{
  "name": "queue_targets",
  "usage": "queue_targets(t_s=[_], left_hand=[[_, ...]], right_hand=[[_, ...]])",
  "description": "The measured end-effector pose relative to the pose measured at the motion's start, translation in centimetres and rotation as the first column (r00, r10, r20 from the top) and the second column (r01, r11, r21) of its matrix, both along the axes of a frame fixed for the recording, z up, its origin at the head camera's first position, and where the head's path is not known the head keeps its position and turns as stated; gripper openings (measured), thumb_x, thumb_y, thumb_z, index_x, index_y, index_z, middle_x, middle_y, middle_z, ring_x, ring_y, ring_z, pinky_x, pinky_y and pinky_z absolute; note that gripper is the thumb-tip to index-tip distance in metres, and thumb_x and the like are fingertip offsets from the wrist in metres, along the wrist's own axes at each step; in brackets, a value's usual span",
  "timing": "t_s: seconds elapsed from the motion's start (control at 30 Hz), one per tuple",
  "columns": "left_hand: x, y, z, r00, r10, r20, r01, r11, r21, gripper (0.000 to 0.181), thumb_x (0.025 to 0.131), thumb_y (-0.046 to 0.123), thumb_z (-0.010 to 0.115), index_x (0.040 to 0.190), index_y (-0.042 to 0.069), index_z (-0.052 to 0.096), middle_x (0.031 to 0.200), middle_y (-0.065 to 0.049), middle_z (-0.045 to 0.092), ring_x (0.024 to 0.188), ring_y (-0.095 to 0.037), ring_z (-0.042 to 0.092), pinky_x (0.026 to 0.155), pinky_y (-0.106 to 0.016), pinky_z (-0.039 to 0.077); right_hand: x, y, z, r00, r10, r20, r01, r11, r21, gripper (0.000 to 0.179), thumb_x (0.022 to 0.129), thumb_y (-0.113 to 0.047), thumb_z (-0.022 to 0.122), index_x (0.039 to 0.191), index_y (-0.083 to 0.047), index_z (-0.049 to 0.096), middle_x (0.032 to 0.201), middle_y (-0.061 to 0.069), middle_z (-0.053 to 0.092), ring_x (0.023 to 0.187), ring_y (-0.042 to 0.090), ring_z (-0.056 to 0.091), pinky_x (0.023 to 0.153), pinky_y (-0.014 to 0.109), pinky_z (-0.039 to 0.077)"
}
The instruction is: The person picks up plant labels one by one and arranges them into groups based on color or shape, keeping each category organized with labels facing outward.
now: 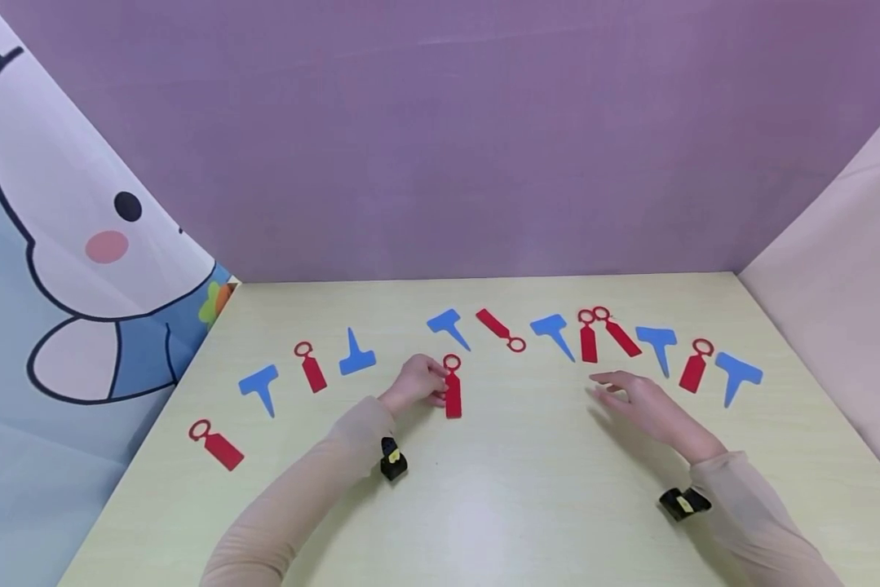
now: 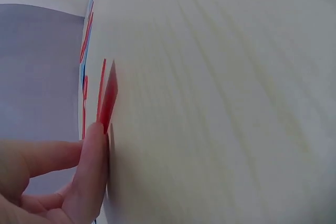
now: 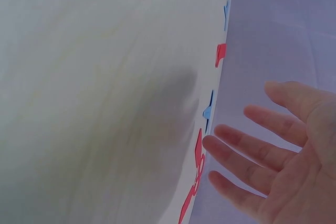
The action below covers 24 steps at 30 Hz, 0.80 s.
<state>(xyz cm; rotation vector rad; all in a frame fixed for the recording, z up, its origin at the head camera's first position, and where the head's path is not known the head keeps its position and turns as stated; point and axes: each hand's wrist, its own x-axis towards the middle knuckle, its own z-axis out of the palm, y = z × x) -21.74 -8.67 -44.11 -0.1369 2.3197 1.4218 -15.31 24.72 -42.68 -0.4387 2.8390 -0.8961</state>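
Note:
Near the middle of the table, my left hand (image 1: 417,381) pinches the left edge of a flat red tag with a ring at one end (image 1: 453,397). In the left wrist view, the thumb and a finger (image 2: 92,174) meet at the near end of this red tag (image 2: 109,100), which stands at a slant close over the tabletop. My right hand (image 1: 641,405) hovers over the right part of the table, fingers extended and holding nothing. Nearest to it lies an upright red ring tag (image 1: 589,342). The right wrist view shows that hand (image 3: 273,156) with its fingers spread apart.
Red ring tags and blue T-shaped labels lie scattered in an arc, from a red tag (image 1: 223,451) at the left to a blue label (image 1: 737,375) at the right. Two red tags overlap at their rings. A purple cloth wall (image 1: 484,147) rises behind the table (image 1: 528,497).

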Motion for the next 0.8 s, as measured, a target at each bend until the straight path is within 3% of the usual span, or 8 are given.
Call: queue_targets(t_s=[0.1, 0.23, 0.33, 0.43, 0.53, 0.63, 0.8], left_hand=[[-0.1, -0.2, 0.0, 0.999, -0.011, -0.035, 0.008, 0.997, -0.072, 0.02, 0.078, -0.004, 0.059, 0.098, -0.005, 0.055, 0.075, -0.013, 0.059, 0.051, -0.017, 0.057, 0.051, -0.026, 0.052], [0.0, -0.6, 0.3, 0.983, -0.107, -0.152, 0.072, 0.973, -0.221, 0.018, 0.08, 0.002, 0.061, 0.097, 0.0, 0.057, 0.074, -0.008, 0.057, 0.057, -0.017, 0.054, 0.051, -0.023, 0.048], [0.1, -0.8, 0.8, 0.942, -0.22, -0.252, 0.13, 0.935, -0.331, 0.019, 0.082, 0.007, 0.061, 0.099, 0.001, 0.058, 0.082, -0.007, 0.057, 0.068, -0.018, 0.055, 0.058, -0.024, 0.047], [0.2, -0.9, 1.1, 0.898, -0.328, -0.292, 0.194, 0.893, -0.406, 0.027, 0.082, 0.011, 0.062, 0.107, 0.001, 0.057, 0.095, -0.009, 0.056, 0.084, -0.02, 0.054, 0.069, -0.026, 0.049], [0.3, -1.0, 1.0, 0.842, -0.46, -0.283, 0.288, 0.826, -0.483, 0.04, 0.081, 0.017, 0.065, 0.116, 0.002, 0.054, 0.108, -0.01, 0.053, 0.095, -0.021, 0.053, 0.079, -0.028, 0.048], [0.3, -1.2, 0.7, 0.755, -0.594, -0.277, 0.376, 0.738, -0.56, 0.055, 0.079, 0.024, 0.067, 0.125, 0.002, 0.047, 0.123, -0.011, 0.048, 0.109, -0.022, 0.048, 0.09, -0.03, 0.043], [0.5, -1.5, 0.3, 0.627, -0.73, -0.272, 0.456, 0.627, -0.631, 0.065, 0.079, 0.033, 0.065, 0.131, 0.001, 0.04, 0.139, -0.011, 0.034, 0.128, -0.024, 0.03, 0.102, -0.032, 0.03]], right_hand=[[0.0, 0.0, 0.1, 1.0, -0.003, 0.003, 0.003, 1.0, 0.002, 0.04, 0.09, -0.024, 0.052, 0.122, -0.001, 0.051, 0.12, 0.02, 0.052, 0.104, 0.036, 0.051, 0.085, 0.05, 0.042], [0.0, 0.0, 0.2, 1.0, -0.001, 0.004, 0.001, 1.0, 0.002, 0.04, 0.09, -0.024, 0.052, 0.122, 0.0, 0.051, 0.119, 0.02, 0.052, 0.104, 0.037, 0.051, 0.085, 0.05, 0.043], [-0.1, 0.0, 0.2, 1.0, 0.0, 0.001, 0.0, 1.0, 0.001, 0.04, 0.09, -0.024, 0.052, 0.122, 0.0, 0.051, 0.12, 0.02, 0.052, 0.104, 0.036, 0.052, 0.085, 0.05, 0.043], [-0.3, -0.2, 0.2, 1.0, 0.008, 0.003, -0.008, 1.0, -0.001, 0.04, 0.09, -0.024, 0.052, 0.122, 0.0, 0.051, 0.12, 0.019, 0.052, 0.103, 0.034, 0.052, 0.086, 0.05, 0.042], [-0.7, -0.5, 0.4, 1.0, 0.023, 0.004, -0.023, 1.0, 0.005, 0.04, 0.089, -0.023, 0.053, 0.122, 0.0, 0.051, 0.119, 0.019, 0.053, 0.103, 0.034, 0.052, 0.086, 0.05, 0.042], [-1.2, -0.9, 0.6, 0.999, 0.033, 0.012, -0.033, 0.999, 0.013, 0.04, 0.088, -0.022, 0.054, 0.122, 0.0, 0.051, 0.118, 0.018, 0.054, 0.103, 0.033, 0.052, 0.086, 0.049, 0.042], [-2.2, -1.8, 0.8, 0.998, 0.062, 0.011, -0.062, 0.998, 0.005, 0.039, 0.088, -0.018, 0.054, 0.121, 0.001, 0.051, 0.116, 0.018, 0.056, 0.101, 0.032, 0.053, 0.085, 0.048, 0.043]])
